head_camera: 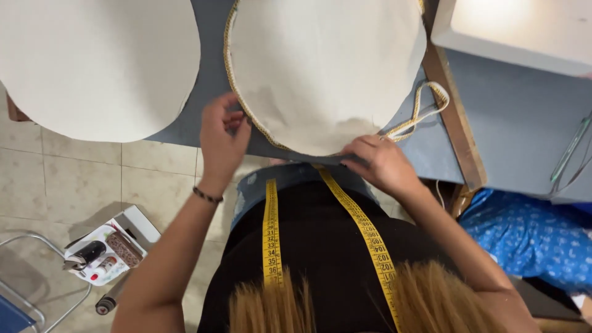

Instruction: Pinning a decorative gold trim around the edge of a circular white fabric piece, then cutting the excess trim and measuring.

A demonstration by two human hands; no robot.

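While the left hand (223,137) is pinching the gold braided trim (237,92) on the round cream fabric panel (320,68) at the grey tabletop (209,37) edge, the right hand (380,163) is pressing flat; the loose trim might be shifting crooked.

A cream round fabric panel (320,68) is edged with gold braided trim (233,80). A yellow measuring tape (271,234) is marked in black. A blue cloth (530,237) is dotted white.
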